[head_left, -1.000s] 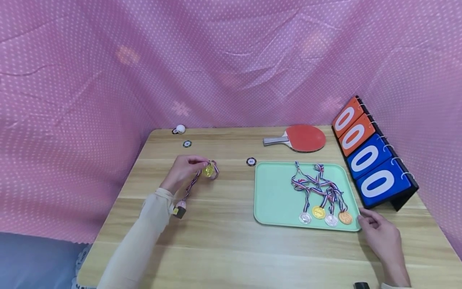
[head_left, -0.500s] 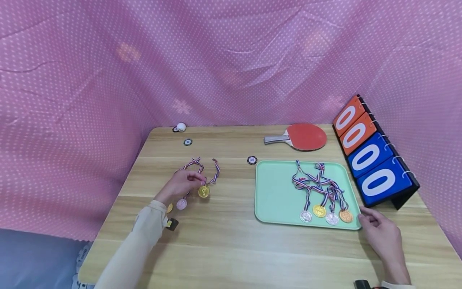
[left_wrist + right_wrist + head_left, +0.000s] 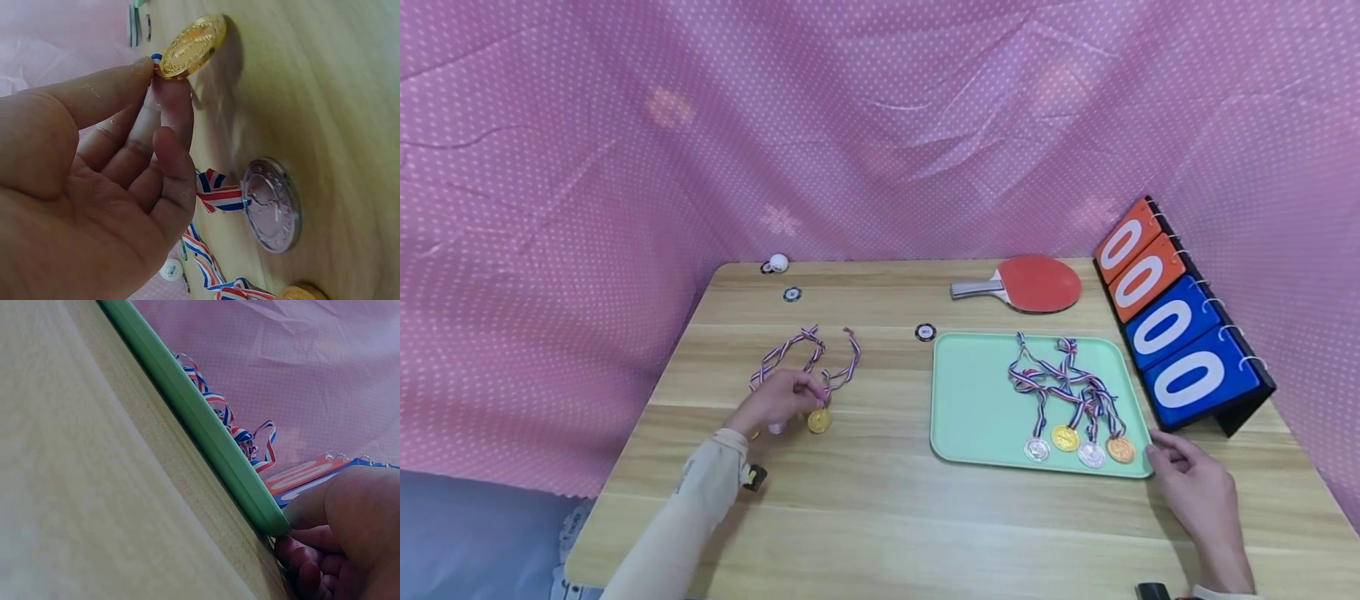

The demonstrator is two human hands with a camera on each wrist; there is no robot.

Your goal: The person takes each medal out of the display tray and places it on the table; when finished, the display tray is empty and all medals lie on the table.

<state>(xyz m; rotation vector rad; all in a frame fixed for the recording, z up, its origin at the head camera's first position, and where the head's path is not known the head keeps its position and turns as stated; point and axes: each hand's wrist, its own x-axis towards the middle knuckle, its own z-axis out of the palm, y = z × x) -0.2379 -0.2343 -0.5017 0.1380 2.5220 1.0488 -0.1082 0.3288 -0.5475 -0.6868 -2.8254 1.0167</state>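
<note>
My left hand [image 3: 778,396] pinches a gold medal [image 3: 820,421] by the ribbon at its top, between thumb and index finger. Its striped ribbon trails back along the table. In the left wrist view, a silver medal [image 3: 272,206] lies beside the hand, and the edge of a golden one [image 3: 302,292] shows at the bottom. The hand partly covers both in the head view. On the other side, my right hand [image 3: 1198,492] grips the near right corner of a green tray [image 3: 970,400], thumb over the rim. Silver, gold and bronze medals with tangled ribbons [image 3: 1060,387] lie in it.
A red table tennis bat [image 3: 1037,285] lies behind the tray. The flip scoreboard [image 3: 1180,317], showing zeros, stands close along the tray's right side. Poker chips [image 3: 925,332] and a white ball [image 3: 778,263] sit farther back. Pink cloth [image 3: 880,150] hangs behind the table.
My left hand has drawn the gold medal toward the near side and slightly left, stretching out its ribbon. Other ribbons on the left have come into sight. The right hand stays at the tray corner.
</note>
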